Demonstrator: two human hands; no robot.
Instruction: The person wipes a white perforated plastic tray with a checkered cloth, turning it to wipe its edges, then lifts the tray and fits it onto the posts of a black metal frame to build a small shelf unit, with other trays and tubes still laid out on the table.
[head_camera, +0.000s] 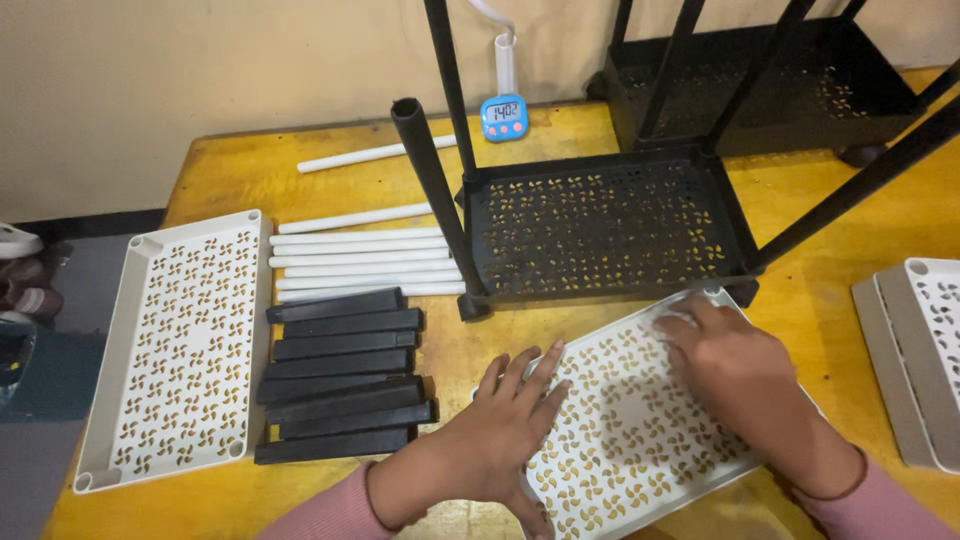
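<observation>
A white perforated plastic tray (630, 420) lies at an angle on the yellow wooden table, near me. My left hand (495, 430) rests flat on the tray's left edge with fingers spread. My right hand (740, 385) presses on the tray's upper right part, fingers curled near its far corner. Just beyond the tray stands a black perforated shelf (600, 225) with black poles (432, 190) rising from its corners.
Another white tray (185, 345) lies at the left. Several black bars (340, 375) and several white tubes (360, 262) are lined up between. A second black rack (760, 80) stands at the back, stacked white trays (915, 350) at the right, a small blue timer (503, 117) by the wall.
</observation>
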